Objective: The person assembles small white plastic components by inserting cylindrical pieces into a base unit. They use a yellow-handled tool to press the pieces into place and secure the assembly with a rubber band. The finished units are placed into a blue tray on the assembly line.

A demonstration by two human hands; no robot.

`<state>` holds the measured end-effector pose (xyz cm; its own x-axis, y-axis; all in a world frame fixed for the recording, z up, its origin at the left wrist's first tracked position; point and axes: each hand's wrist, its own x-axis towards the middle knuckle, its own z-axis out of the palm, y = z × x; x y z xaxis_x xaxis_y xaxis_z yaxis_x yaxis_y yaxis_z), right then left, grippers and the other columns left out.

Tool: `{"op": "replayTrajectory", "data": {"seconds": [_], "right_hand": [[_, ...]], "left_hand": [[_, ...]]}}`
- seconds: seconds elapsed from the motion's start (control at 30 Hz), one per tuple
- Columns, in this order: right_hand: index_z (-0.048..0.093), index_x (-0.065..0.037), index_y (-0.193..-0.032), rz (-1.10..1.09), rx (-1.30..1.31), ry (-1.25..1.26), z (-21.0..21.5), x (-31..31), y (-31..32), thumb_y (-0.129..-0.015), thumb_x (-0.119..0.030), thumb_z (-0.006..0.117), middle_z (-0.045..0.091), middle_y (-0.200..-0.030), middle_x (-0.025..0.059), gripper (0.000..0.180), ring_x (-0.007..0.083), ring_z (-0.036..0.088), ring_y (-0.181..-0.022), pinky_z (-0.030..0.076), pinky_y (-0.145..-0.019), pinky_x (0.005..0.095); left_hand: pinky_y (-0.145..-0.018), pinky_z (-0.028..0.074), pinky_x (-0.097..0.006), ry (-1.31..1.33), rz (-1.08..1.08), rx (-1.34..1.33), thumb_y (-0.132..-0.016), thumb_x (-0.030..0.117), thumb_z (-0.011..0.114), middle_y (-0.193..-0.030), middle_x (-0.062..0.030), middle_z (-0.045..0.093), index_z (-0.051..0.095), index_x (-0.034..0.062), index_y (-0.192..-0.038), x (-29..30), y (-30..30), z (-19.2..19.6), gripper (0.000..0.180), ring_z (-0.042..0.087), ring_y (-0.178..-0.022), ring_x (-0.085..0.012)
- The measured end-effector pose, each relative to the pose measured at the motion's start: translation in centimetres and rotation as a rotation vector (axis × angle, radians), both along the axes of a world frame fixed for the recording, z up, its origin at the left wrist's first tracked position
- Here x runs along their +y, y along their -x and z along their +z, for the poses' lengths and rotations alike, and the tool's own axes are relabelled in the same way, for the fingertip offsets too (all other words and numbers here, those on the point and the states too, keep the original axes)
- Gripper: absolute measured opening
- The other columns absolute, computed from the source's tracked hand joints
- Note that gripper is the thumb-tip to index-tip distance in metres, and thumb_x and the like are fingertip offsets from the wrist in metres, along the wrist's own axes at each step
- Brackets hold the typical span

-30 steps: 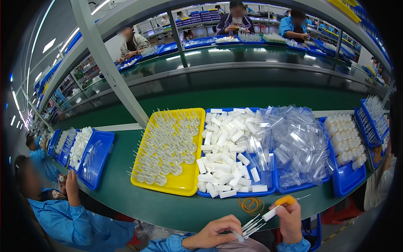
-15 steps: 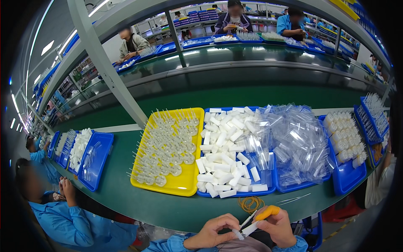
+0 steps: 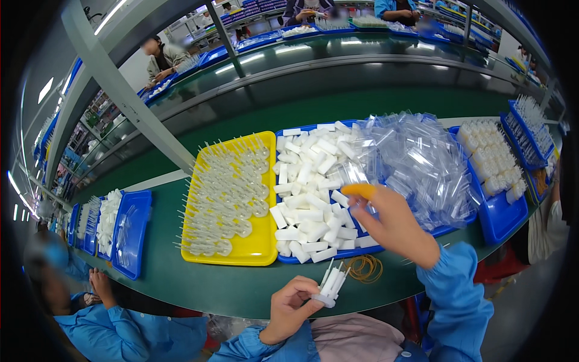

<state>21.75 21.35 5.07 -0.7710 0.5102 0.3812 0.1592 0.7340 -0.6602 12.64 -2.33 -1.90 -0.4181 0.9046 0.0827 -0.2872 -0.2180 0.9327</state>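
Note:
My left hand (image 3: 288, 311) grips a small round clear-plastic base with upright pins (image 3: 329, 295), held above the table's near edge. White tubular pieces stand on some of its pins. My right hand (image 3: 395, 226), an orange finger cot (image 3: 358, 191) on one finger, reaches over a heap of white blocks (image 3: 310, 208). Its thumb and cotted finger are apart, with a white block near the fingertip and nothing visibly held. The blocks fill a blue tray (image 3: 288, 260). Clear plastic sleeves (image 3: 416, 163) lie heaped beside them.
Left of the blocks, a yellow tray (image 3: 260, 242) carries rows of pinned bases. Tan rubber bands (image 3: 365, 269) lie in front. At right stands a blue tray (image 3: 499, 222) of cream-coloured parts. A co-worker's blue sleeve (image 3: 129, 332) is at left; a metal post (image 3: 129, 102) rises behind.
My right hand has left the piece near my left hand and moved up over the white blocks. My left hand has shifted left, turning the piece pins-up. The whole view has tilted downward.

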Motion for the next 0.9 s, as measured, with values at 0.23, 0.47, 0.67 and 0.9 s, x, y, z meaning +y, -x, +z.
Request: {"op": "replayTrajectory", "data": {"seconds": [0.23,0.47,0.67,0.9], "right_hand": [[0.060,-0.004,-0.080,-0.035,-0.462,-0.485,-5.0,2.5,5.2,-0.075,-0.017,0.065,0.063,-0.072,0.0121,0.015,0.0296,0.063,-0.065,0.045,-0.065,0.0395],[0.061,0.000,-0.085,-0.068,-0.267,-0.485,-3.8,2.0,3.8,-0.074,-0.003,0.057,0.062,-0.084,0.0160,0.012,0.0277,0.062,-0.078,0.046,-0.065,0.0369],[0.061,0.002,-0.098,0.097,0.003,0.383,5.4,-0.6,-3.6,-0.087,-0.008,0.055,0.057,-0.089,0.0109,0.015,0.0200,0.059,-0.079,0.046,-0.073,0.0302],[0.057,0.002,-0.110,0.094,0.303,0.999,0.7,-4.7,-9.7,-0.088,-0.002,0.053,0.060,-0.103,0.0088,0.022,0.0172,0.059,-0.091,0.046,-0.084,0.0283]], "left_hand": [[-0.084,0.049,-0.030,0.083,-0.050,-0.051,-0.081,-0.006,0.064,-0.105,-0.0126,0.054,0.057,-0.0052,-0.104,-0.6,-0.1,-0.1,0.023,0.058,-0.094,-0.0173],[-0.082,0.049,-0.030,0.074,0.100,-0.004,-0.078,-0.010,0.064,-0.100,-0.0122,0.057,0.059,-0.0047,-0.100,-1.0,0.2,0.1,0.023,0.058,-0.092,-0.0173],[-0.076,0.049,-0.029,0.067,0.175,0.018,-0.077,-0.001,0.068,-0.095,-0.0114,0.058,0.061,-0.0016,-0.094,-0.9,0.3,0.7,0.018,0.058,-0.085,-0.0169],[-0.072,0.045,-0.029,-0.106,-0.079,0.295,-0.078,-0.003,0.066,-0.094,-0.0131,0.060,0.068,-0.0019,-0.092,0.2,0.8,1.8,0.014,0.056,-0.084,-0.0197]]}}
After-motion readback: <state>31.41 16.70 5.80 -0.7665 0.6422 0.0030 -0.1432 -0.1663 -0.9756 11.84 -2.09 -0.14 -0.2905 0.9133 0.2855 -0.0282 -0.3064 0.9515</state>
